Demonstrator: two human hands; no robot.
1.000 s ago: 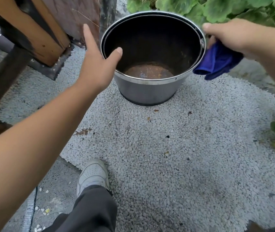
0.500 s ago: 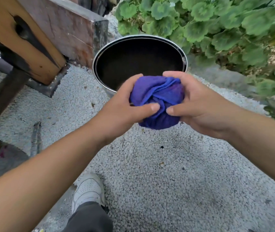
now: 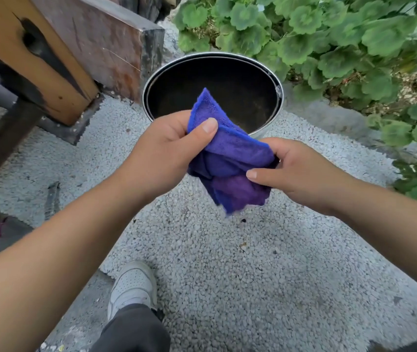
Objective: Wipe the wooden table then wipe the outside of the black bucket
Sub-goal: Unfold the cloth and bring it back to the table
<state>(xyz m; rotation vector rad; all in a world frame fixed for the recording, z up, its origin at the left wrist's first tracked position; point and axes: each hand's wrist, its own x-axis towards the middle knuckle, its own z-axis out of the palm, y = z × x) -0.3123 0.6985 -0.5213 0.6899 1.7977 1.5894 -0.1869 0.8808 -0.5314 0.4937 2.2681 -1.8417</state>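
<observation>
Both hands now unfold the balled cloth [image 3: 230,158]: left hand [image 3: 166,153] pinches a corner, right hand [image 3: 301,171] grips the lower folds. Bucket [image 3: 277,90] stands beyond on gravel. Fold it flat before wiping outside.

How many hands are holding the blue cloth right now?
2. The left hand pinches the cloth near its upper corner; the right hand grips its lower side, in front of the bucket.

Ground: pale pebbled paving [image 3: 227,262], with a smooth grey concrete strip [image 3: 6,240] at the left edge. Upper right — a bed of round-leaved green plants [image 3: 329,41]. Even daylight lit the area.
</observation>
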